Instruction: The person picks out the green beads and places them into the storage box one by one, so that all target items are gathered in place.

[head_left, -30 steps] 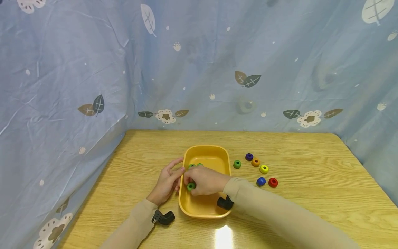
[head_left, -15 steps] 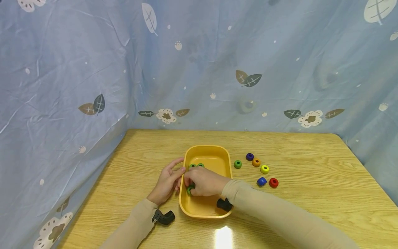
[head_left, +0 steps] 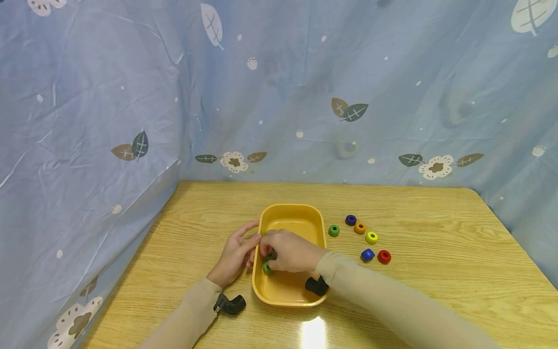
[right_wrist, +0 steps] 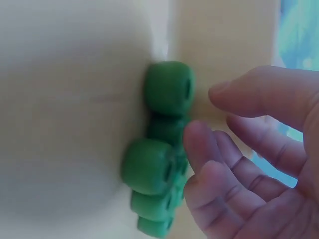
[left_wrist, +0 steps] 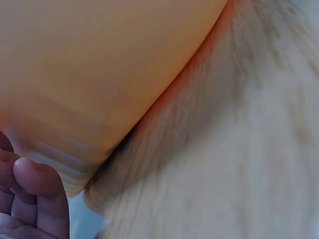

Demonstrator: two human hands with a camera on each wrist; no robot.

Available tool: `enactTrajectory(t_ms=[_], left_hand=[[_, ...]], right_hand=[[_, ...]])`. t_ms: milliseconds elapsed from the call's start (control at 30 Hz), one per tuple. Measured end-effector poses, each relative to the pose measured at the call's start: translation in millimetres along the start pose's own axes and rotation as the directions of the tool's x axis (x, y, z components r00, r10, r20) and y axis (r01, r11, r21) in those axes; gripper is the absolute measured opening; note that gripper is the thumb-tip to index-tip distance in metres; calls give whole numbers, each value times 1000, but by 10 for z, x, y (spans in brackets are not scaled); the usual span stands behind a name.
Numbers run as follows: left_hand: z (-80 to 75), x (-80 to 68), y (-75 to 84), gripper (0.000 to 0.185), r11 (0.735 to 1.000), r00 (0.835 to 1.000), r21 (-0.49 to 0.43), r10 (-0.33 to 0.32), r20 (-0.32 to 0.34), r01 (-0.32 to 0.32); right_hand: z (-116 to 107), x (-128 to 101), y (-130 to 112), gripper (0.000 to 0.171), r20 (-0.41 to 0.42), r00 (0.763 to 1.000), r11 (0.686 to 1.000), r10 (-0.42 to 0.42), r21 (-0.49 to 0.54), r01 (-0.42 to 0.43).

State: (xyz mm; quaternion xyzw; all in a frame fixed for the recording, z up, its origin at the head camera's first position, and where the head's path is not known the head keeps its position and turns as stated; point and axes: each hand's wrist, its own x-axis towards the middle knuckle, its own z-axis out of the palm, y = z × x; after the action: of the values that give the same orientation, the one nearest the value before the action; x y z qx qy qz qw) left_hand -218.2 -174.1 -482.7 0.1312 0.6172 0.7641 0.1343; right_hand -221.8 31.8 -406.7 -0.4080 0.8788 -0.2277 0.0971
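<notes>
Near the middle of the head view, the left hand (head_left: 234, 255) rests flat, fingers straight, against the yellow tray (head_left: 291, 293). The right hand (head_left: 288, 252) is inside, fingers loose beside the green beads (head_left: 268, 266), hiding most. More beads (head_left: 369, 237) lie at right.

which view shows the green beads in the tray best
The right wrist view: the green beads fill the frame, clustered by the right hand. The head view shows them mostly hidden under that hand; the left wrist view shows only the tray wall.
</notes>
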Motion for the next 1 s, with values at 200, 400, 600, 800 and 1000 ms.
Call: enactTrajectory(t_ms=[200, 400, 600, 800, 1000], left_hand=[[-2, 18, -11, 59, 1000, 1000, 30, -7, -26, 8], [14, 2, -6, 59, 999, 999, 45, -21, -42, 23], [27, -1, -3, 55, 1000, 999, 20, -21, -43, 22], [26, 0, -6, 56, 999, 998, 28, -23, -56, 25], [34, -10, 13, 57, 999, 998, 33, -17, -54, 19]], right_hand=[[-160, -63, 6, 15, -58, 998, 996, 14, 92, -9], [-286, -163, 24, 23, -96, 995, 990, 37, 140, -24], [-413, -288, 38, 28, -149, 985, 978, 86, 203, -54], [-451, -438, 108, 34, -213, 972, 976, 104, 208, -59], [-494, -611, 192, 37, -269, 956, 971, 116, 234, -52]])
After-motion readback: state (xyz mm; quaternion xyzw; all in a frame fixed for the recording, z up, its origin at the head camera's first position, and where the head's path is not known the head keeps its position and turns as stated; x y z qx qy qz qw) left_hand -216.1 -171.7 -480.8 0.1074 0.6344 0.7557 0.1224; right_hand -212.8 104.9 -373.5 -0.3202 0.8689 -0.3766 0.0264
